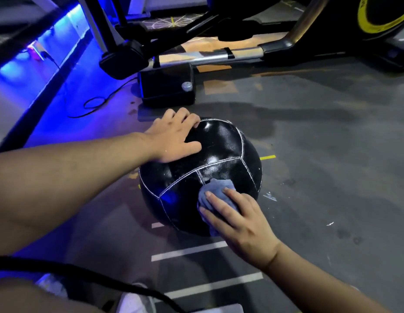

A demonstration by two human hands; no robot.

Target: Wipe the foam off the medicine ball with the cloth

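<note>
Right hand (239, 220) presses cloth (213, 192) on medicine ball (219, 150); left hand (173, 137) steadies top.

A glossy black medicine ball (219, 152) with white seams sits on the floor, a crumpled blue cloth (213, 193) against it.

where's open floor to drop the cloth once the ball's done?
Most open: the grey floor right of the black stitched medicine ball, bare apart from white flecks. Also the white-striped patch in front of it. Crowded: behind the ball, by the black machine base and black cable. Left hand steadies the ball; right hand presses the blue cloth.
</note>
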